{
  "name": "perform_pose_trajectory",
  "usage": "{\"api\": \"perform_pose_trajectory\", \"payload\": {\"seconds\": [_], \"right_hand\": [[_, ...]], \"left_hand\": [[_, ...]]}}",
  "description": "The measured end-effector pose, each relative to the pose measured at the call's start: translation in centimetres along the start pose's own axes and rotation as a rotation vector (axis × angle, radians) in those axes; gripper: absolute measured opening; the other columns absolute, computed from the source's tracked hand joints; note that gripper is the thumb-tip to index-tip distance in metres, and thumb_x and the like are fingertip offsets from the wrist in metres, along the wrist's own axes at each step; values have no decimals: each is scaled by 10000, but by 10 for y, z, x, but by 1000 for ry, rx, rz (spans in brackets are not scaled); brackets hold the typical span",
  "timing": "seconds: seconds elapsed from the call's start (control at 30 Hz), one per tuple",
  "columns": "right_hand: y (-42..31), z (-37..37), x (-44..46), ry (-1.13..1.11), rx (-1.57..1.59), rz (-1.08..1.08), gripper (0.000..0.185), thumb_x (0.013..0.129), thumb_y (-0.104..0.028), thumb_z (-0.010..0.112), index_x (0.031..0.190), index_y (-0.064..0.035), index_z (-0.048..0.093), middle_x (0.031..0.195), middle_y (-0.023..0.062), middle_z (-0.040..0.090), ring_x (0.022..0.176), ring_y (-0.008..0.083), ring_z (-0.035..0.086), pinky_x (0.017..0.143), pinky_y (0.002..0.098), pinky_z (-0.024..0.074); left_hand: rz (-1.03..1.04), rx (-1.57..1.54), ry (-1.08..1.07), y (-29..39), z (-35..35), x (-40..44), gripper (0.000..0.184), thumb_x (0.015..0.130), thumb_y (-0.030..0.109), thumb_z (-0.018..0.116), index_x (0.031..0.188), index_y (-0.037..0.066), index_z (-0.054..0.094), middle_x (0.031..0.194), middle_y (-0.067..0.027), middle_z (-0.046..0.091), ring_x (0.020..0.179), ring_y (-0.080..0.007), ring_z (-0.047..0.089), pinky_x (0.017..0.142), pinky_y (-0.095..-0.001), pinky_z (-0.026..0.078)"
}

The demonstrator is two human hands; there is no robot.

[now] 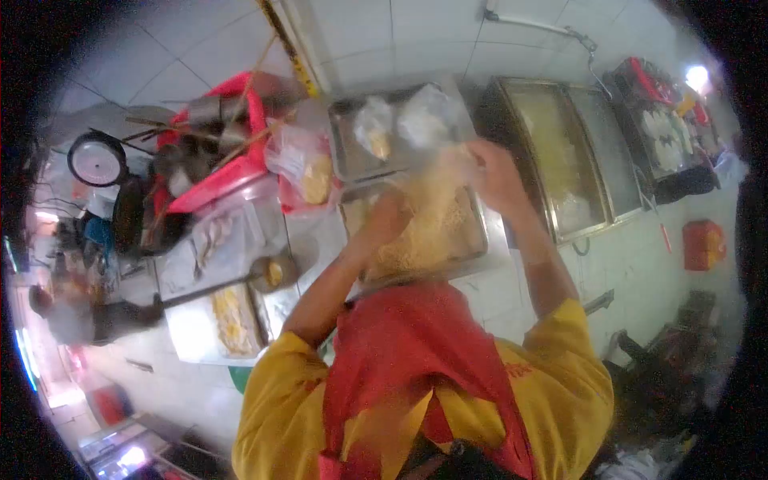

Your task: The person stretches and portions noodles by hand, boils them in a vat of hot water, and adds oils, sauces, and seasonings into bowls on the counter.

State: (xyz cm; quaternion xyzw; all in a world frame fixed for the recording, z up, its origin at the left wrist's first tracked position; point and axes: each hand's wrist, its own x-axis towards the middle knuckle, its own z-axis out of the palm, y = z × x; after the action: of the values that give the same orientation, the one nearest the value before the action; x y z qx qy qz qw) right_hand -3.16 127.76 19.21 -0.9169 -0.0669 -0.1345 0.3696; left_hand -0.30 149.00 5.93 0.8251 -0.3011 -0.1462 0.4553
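Observation:
Yellow noodles [412,244] lie loose in a metal tray [482,240] right in front of me. My right hand [494,172] is raised at the tray's far right, closed on a bunch of the noodles that stretches down toward the heap, smeared by motion. My left hand [388,218] is low over the tray's left side, against the noodles; its fingers are blurred and partly hidden. Behind stands a second metal tray [344,148] with two clear plastic bags, one bag [373,128] and a larger bag [424,120], holding something pale yellow.
Left of the trays sits another plastic bag [316,180] of yellowish food. A red basket [260,120] holds metal ware and sticks. A long-handled ladle [274,274] lies near a tray of yellow food [236,320]. Glass-covered metal-framed compartments [552,152] stand at right.

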Motion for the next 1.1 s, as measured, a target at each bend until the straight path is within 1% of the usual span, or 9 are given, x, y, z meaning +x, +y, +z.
{"api": "perform_pose_trajectory", "payload": {"seconds": [0.03,0.43,0.53,0.83,0.93,0.97,1.03,1.07,1.1], "right_hand": [[-12,-6,6,37,105,-9,279,745,-259,655,785,-5,544,661,112,553,588,198,517,563,321,416],[-53,-39,26,328,206,-43,201,726,-194,699,730,-56,553,576,-13,508,543,42,420,480,216,359],[-66,-45,30,354,312,-27,206,746,-230,678,744,-49,579,601,-2,538,560,42,452,474,218,365],[45,58,-14,-454,-235,-139,323,775,-317,580,941,-41,607,1024,149,563,966,311,517,872,411,379],[113,131,-76,-193,-505,-218,409,763,-225,580,1115,-39,483,1110,186,478,1032,327,448,863,425,371],[135,148,-88,-199,-496,-216,409,763,-225,580,1115,-39,483,1110,186,478,1032,327,448,863,425,371],[164,171,-101,-136,778,304,450,736,-164,565,1142,-12,443,1100,217,449,1007,374,429,863,458,355],[142,155,-89,-152,790,295,450,736,-164,565,1142,-12,443,1100,217,449,1007,374,429,863,458,355],[93,117,-68,-323,110,191,465,733,-159,561,1156,-4,448,1134,221,452,1047,378,419,914,454,328]], "left_hand": [[-13,391,-61,6,-3,-2,343,842,237,500,1102,13,489,1122,-168,520,976,-314,528,865,-394,412],[-204,361,-480,-9,39,-46,524,745,386,538,1155,65,483,1039,-192,552,944,-344,537,835,-437,417],[-206,346,-280,-14,59,-45,485,737,331,539,1132,52,491,996,-266,527,911,-400,534,811,-481,440],[-320,235,-184,-35,55,-52,446,758,309,562,1071,-1,495,1006,-218,544,932,-336,542,821,-425,445],[-345,-131,-78,-29,27,-59,406,770,266,568,1063,-4,488,1004,-169,561,888,-293,564,814,-383,449],[-356,-130,-80,-28,24,-60,406,770,266,568,1063,-4,488,1004,-169,561,888,-293,564,814,-383,449],[-301,-153,-28,-28,18,-61,351,785,214,553,1078,32,486,940,-143,576,830,-279,575,777,-372,462],[-197,-73,-75,-49,35,-58,350,781,234,563,1062,37,500,915,-146,577,821,-291,575,763,-386,464],[-102,15,-113,-69,54,-54,349,776,254,573,1047,43,513,890,-148,579,812,-302,575,750,-400,465]]}}
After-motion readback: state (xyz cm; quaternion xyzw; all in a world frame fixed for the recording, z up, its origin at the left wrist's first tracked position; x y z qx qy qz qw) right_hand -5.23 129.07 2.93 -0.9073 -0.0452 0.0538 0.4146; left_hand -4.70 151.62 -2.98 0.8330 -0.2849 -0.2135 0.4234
